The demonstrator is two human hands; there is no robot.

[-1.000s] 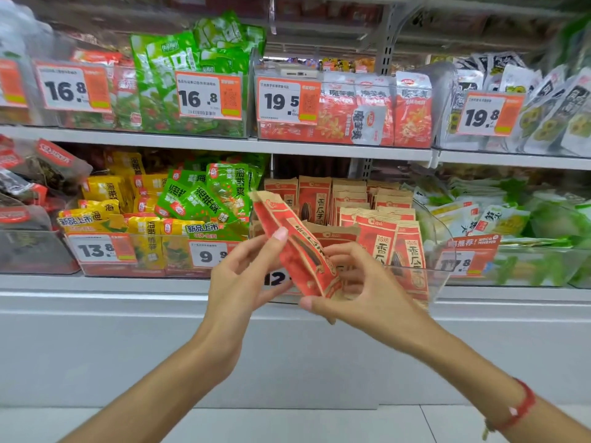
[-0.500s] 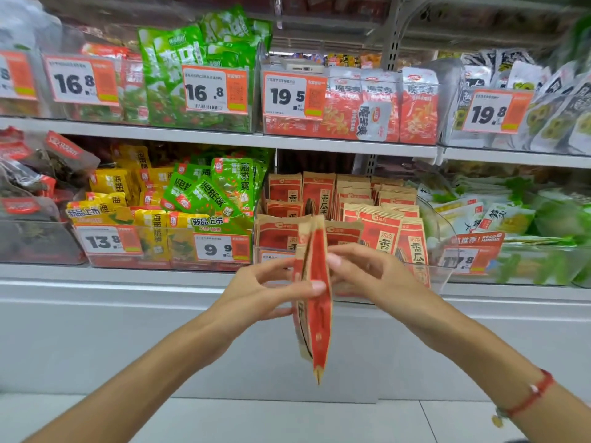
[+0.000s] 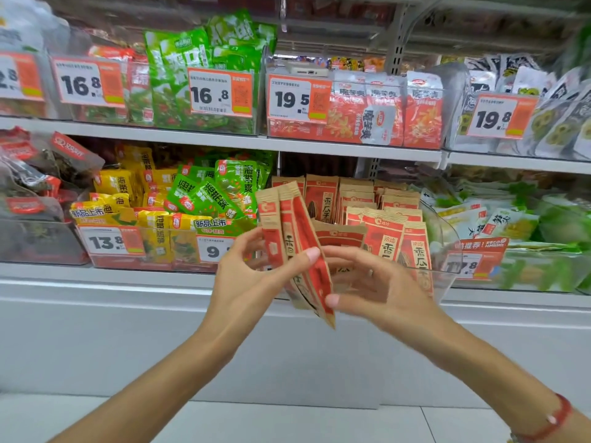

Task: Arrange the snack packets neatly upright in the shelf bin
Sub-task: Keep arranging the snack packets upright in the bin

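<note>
A small stack of red-and-brown seed packets (image 3: 295, 238) stands nearly upright, edge-on to me, in front of the lower shelf. My left hand (image 3: 252, 282) grips the stack from the left, thumb across its near face. My right hand (image 3: 374, 282) holds it from the right with curled fingers, a fingertip at the lower edge. Behind them a clear plastic bin (image 3: 444, 247) holds several matching packets (image 3: 390, 241), most standing upright in rows.
Left of the bin sit green packets (image 3: 220, 193) and yellow packets (image 3: 118, 187) with price tags. The upper shelf (image 3: 224, 140) carries more bins of snacks. White-green packets (image 3: 499, 219) fill the bin on the right. A grey shelf base (image 3: 96, 330) runs below.
The stack swung from hanging down below my hands to standing up, tilted slightly left, and rose toward the bin. Both hands shifted their hold on it.
</note>
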